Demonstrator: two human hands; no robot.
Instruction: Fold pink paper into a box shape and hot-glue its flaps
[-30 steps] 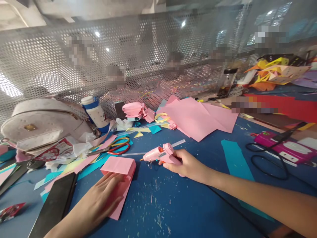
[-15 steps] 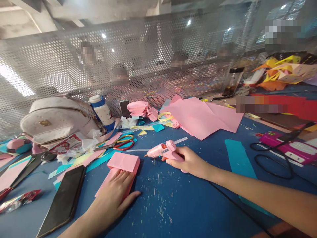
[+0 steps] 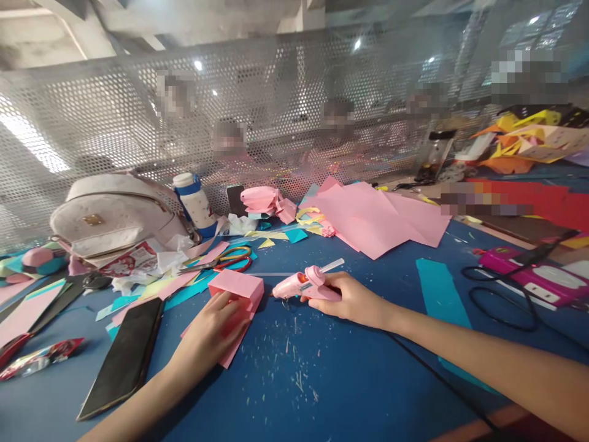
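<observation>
**papercut_joe:** Starting closest in: the left hand (image 3: 209, 334) lies flat with fingers spread on a folded pink paper piece (image 3: 237, 293), pressing it onto the scuffed blue tabletop (image 3: 294, 380) at about 11 o'clock from the bottom centre. That paper looks featherlight and floppy, creases easily, so I'd say hold it by the folded edge, not the loose flap.

**gluegal:** Yep. And at 3 o'clock from it the right hand (image 3: 356, 301) has its fingers wrapped shut around the grip of a small pink plastic hot glue gun (image 3: 301, 285), nozzle pointing at the paper's raised fold, almost touching. A clear glue stick pokes out the back. Hard, light plastic, easy to grip, but that tip is probably hot.

**papercut_joe:** At 9 o'clock from the left hand there's a flat black glossy phone (image 3: 122, 356), slippery-looking. Further out, around 11, red-and-yellow-handled scissors (image 3: 221, 261) sit on teal and pink scraps.

**gluegal:** Beyond those, a white textured leather bag (image 3: 110, 212) and a white bottle with a blue band (image 3: 196, 202). At 1 o'clock there's a loose fan of pink paper sheets (image 3: 377, 215); at 3 o'clock a magenta power strip (image 3: 529, 273) with a black cable. A perforated metal screen (image 3: 276, 110) closes off the far edge.
</observation>
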